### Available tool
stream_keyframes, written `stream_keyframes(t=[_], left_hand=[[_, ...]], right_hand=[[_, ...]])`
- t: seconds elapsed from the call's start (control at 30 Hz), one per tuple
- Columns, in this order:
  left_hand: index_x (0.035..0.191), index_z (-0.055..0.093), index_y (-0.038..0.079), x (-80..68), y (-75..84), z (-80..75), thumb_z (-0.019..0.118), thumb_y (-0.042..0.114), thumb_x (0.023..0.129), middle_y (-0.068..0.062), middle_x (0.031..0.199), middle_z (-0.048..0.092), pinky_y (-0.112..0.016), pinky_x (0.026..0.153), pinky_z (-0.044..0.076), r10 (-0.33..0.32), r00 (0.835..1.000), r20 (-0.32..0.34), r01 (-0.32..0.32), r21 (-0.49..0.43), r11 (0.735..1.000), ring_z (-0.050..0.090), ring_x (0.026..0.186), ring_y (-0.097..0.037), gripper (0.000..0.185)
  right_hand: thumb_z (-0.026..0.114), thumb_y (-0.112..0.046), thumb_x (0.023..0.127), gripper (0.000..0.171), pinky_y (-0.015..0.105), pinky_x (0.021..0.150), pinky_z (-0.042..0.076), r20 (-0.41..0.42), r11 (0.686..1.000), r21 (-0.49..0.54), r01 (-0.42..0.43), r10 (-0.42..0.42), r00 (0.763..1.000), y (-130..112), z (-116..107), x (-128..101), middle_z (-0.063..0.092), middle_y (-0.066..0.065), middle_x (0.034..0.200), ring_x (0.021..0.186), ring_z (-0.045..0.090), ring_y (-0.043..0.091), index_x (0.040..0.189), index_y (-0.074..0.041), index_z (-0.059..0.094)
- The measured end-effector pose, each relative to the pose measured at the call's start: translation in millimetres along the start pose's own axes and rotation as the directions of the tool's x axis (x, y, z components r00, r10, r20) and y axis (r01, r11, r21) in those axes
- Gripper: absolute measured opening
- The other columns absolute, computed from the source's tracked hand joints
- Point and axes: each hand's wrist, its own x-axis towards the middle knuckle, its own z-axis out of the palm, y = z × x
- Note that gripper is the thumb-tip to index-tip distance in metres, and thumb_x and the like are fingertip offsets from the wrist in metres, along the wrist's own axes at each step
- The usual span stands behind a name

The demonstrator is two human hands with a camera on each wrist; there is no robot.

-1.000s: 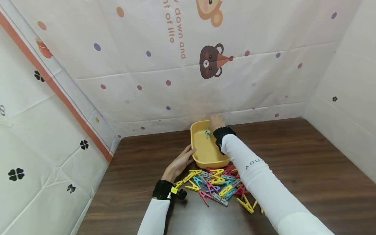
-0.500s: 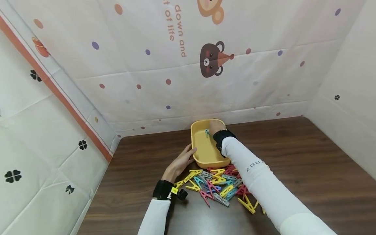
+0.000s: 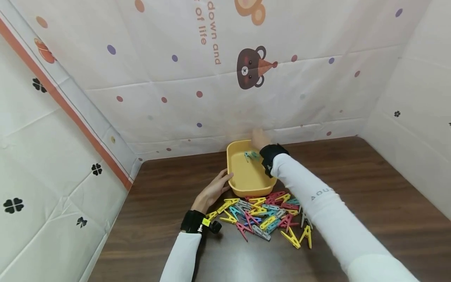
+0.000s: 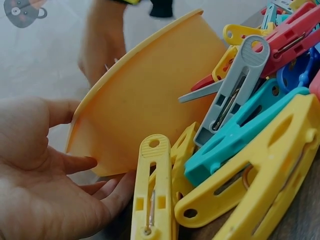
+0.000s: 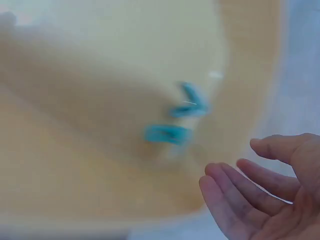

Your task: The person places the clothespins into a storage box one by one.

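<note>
A yellow plastic bin (image 3: 235, 172) stands on the dark wooden table near the back wall. Two teal clothespins (image 3: 251, 156) (image 5: 177, 120) lie inside it. My right hand (image 3: 260, 138) (image 5: 265, 190) hovers over the bin's far rim, fingers spread and holding nothing. My left hand (image 3: 213, 191) (image 4: 50, 170) rests with relaxed fingers against the bin's near left wall (image 4: 145, 105). A pile of coloured clothespins (image 3: 266, 217) (image 4: 240, 130) lies just in front of the bin.
Patterned white sheets form walls at the back, left and right of the table (image 3: 370, 196). Black wrist-camera bands sit on both wrists. My right forearm (image 3: 317, 203) crosses over the pile's right side.
My right hand let go of a teal clothespin into the bin and lifted back toward the far rim. The left hand stayed against the bin.
</note>
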Motion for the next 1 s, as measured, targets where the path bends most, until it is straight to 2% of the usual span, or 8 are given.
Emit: stream_keyframes(t=[0.13,0.2,0.27,0.47,0.63,0.77,0.87,1.0], left_hand=[[0.163,0.02,0.018,3.8,-2.5,2.1,0.046,0.038,0.11,-0.009,0.17,0.022,-0.05,0.127,0.027,-0.009,1.0,-0.01,0.01,0.01,1.0,0.028,0.156,-0.028,0.063],[0.163,0.021,0.018,6.4,-1.2,3.1,0.046,0.038,0.109,-0.008,0.17,0.022,-0.05,0.127,0.027,-0.012,1.0,-0.015,0.013,0.013,1.0,0.028,0.156,-0.027,0.063],[0.163,0.022,0.019,9.3,1.3,3.2,0.047,0.038,0.109,-0.007,0.169,0.023,-0.049,0.127,0.027,-0.013,1.0,-0.02,0.014,0.01,1.0,0.029,0.156,-0.026,0.063],[0.162,0.023,0.02,11.0,0.8,2.5,0.048,0.038,0.109,-0.006,0.169,0.022,-0.049,0.127,0.027,-0.013,0.999,-0.034,0.013,-0.003,1.0,0.028,0.155,-0.025,0.062],[0.162,0.022,0.02,6.9,-2.1,3.5,0.047,0.037,0.109,-0.006,0.17,0.02,-0.049,0.127,0.027,-0.02,0.999,-0.029,0.019,-0.008,1.0,0.026,0.156,-0.026,0.061],[0.163,0.021,0.018,6.4,-3.3,5.2,0.047,0.037,0.109,-0.009,0.17,0.019,-0.05,0.127,0.026,-0.004,1.0,-0.015,0.004,0.003,1.0,0.024,0.157,-0.027,0.062],[0.163,0.021,0.017,6.4,-2.6,4.6,0.046,0.037,0.11,-0.009,0.17,0.02,-0.051,0.127,0.026,0.0,1.0,-0.013,0.0,0.002,1.0,0.024,0.157,-0.027,0.062],[0.163,0.02,0.016,4.2,0.4,0.3,0.045,0.036,0.11,-0.01,0.17,0.02,-0.051,0.127,0.026,0.003,1.0,-0.01,-0.003,0.007,1.0,0.024,0.157,-0.028,0.062]], right_hand=[[0.06,-0.007,0.097,0.028,0.034,0.065,0.06,0.065,0.978,0.193,0.073,-0.087,0.994,0.9,-41.8,-13.6,0.067,0.019,0.068,0.053,0.054,0.01,0.076,0.009,0.068],[0.06,-0.009,0.099,0.027,0.036,0.069,0.064,0.098,0.963,0.253,0.088,-0.116,0.988,3.7,-62.5,-23.7,0.073,0.025,0.078,0.055,0.058,0.005,0.092,0.013,0.073],[0.06,-0.009,0.1,0.03,0.039,0.073,0.064,0.105,0.956,0.268,0.118,-0.151,0.983,6.8,-82.1,-36.6,0.074,0.03,0.095,0.062,0.064,0.005,0.113,0.016,0.069],[0.063,-0.01,0.1,0.022,0.03,0.063,0.061,0.145,0.952,0.183,0.244,-0.272,0.951,16.8,-114.0,-95.1,0.077,0.018,0.086,0.067,0.068,0.011,0.108,0.007,0.075],[0.073,-0.005,0.091,0.009,0.025,0.065,0.06,0.258,0.91,0.079,0.407,-0.413,0.874,35.3,-97.9,-153.5,0.078,0.005,0.086,0.072,0.07,0.012,0.097,-0.006,0.079],[0.076,-0.002,0.085,0.015,0.023,0.071,0.061,0.395,0.9,0.058,0.431,-0.418,0.818,60.1,-65.9,-193.6,0.078,0.007,0.095,0.08,0.072,0.011,0.099,-0.007,0.077],[0.078,-0.005,0.086,0.021,0.025,0.066,0.059,0.416,0.903,0.006,0.43,-0.394,0.82,72.5,-39.6,-213.8,0.075,0.007,0.099,0.079,0.069,0.012,0.106,-0.004,0.075],[0.079,-0.012,0.089,0.025,0.024,0.06,0.056,0.32,0.871,-0.103,0.48,-0.428,0.845,74.9,-12.5,-223.1,0.069,0.006,0.097,0.077,0.066,0.01,0.111,-0.004,0.072]])
